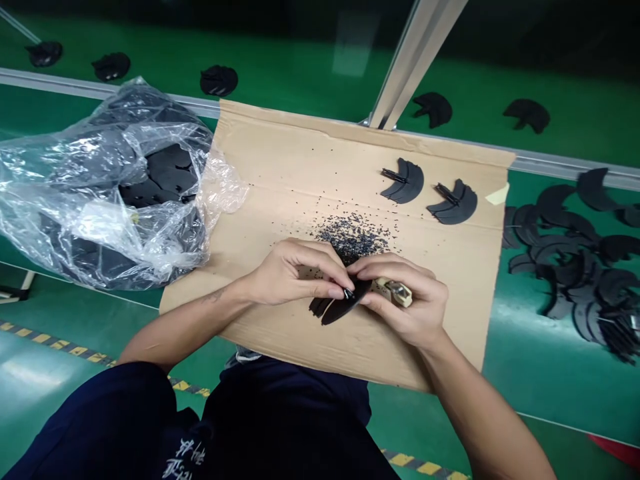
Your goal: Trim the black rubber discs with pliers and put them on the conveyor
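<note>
A curved black part [345, 310] is above the cardboard sheet [280, 167], pinched by the left hand [300, 273] and gripped, alongside a pale tool [401, 293], by the right hand [420, 293]. Left of the sheet: a plastic bag [95, 157]; right: black pieces [570, 247] on green tabletop [520, 360]; behind: a metal post [417, 60].

i see both bare forearms [187, 320] angled inward; left hand [295, 270] pinching, thumb [324, 289] toward forefinger [325, 262]; right hand [413, 293] curled in a grip, fingertips of both hands close together.
</note>
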The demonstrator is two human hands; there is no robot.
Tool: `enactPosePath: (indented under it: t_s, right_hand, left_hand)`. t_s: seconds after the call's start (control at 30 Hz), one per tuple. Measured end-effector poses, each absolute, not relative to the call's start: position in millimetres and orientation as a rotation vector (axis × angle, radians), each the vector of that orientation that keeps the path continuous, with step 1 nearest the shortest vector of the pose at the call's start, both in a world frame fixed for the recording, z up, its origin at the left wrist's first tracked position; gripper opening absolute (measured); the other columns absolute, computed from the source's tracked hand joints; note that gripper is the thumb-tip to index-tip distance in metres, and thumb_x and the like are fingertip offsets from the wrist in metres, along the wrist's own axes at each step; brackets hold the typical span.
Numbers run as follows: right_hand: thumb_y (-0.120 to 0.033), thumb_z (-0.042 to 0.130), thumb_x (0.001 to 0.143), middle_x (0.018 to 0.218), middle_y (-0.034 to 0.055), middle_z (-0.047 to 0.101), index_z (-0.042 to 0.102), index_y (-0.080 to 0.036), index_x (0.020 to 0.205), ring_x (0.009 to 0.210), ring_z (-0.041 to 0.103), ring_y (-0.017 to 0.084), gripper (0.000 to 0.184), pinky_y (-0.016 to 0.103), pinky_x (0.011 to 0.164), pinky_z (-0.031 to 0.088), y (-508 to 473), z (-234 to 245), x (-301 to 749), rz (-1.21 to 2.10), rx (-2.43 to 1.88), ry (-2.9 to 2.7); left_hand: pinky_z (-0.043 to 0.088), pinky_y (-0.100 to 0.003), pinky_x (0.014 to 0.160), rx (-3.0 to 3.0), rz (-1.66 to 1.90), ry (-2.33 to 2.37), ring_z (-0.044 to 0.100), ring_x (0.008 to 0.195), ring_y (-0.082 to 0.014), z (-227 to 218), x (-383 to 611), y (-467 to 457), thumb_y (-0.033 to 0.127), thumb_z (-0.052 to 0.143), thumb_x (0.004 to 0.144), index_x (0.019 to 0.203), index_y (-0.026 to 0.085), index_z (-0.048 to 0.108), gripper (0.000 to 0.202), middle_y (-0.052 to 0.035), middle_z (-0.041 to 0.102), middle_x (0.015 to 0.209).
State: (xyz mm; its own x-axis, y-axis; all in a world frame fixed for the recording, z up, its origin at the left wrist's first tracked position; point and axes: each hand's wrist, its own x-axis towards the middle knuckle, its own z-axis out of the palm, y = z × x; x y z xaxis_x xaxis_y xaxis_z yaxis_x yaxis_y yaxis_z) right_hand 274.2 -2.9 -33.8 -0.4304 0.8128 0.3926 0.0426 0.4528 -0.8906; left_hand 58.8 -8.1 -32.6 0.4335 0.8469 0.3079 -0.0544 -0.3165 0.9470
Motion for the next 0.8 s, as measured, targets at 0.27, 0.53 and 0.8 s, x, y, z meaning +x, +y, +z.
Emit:
enactPosePath:
  t_s: [0.27, 0.53, 0.8]
  right_hand:
    - [-0.027, 0.071, 0.088, 0.086, 0.0073, 0.075, 0.072, -0.02, 0.09, 0.076, 0.072, 0.018, 0.007, 0.03, 0.068, 0.06, -3.2, -39.9, 274.6, 1.036, -0.701, -1.892]
    - [-0.022, 0.073, 0.085, 0.09, 0.0051, 0.072, 0.066, -0.023, 0.098, 0.081, 0.068, 0.019, 0.015, 0.034, 0.073, 0.057, -0.2, -37.0, 274.4, 0.831, -0.9, -1.886]
    - [-0.019, 0.064, 0.087, 0.098, 0.0107, 0.071, 0.063, -0.021, 0.113, 0.086, 0.065, 0.025, 0.026, 0.039, 0.073, 0.051, 16.6, -44.8, 293.8, 0.335, -0.908, -2.269]
  left_hand:
    - [0.056, -0.028, 0.074, 1.828, 1.073, 0.691, 0.069, 0.077, -0.0134, -32.6, 56.7, -9.6, 0.029, 0.069, 0.092, 0.096, 0.019, 0.078, 0.014, -0.0077, 0.077, 0.086]
    - [0.059, -0.029, 0.083, 1.829, 1.134, 0.894, 0.071, 0.092, -0.0155, -40.9, 64.8, -13.8, 0.037, 0.076, 0.085, 0.117, 0.019, 0.071, 0.037, -0.0088, 0.075, 0.103]
    - [0.058, -0.029, 0.083, 1.914, 1.252, 0.991, 0.07, 0.092, -0.0142, -43.3, 60.6, -9.6, 0.019, 0.075, 0.086, 0.107, 0.017, 0.073, 0.021, -0.007, 0.076, 0.097]
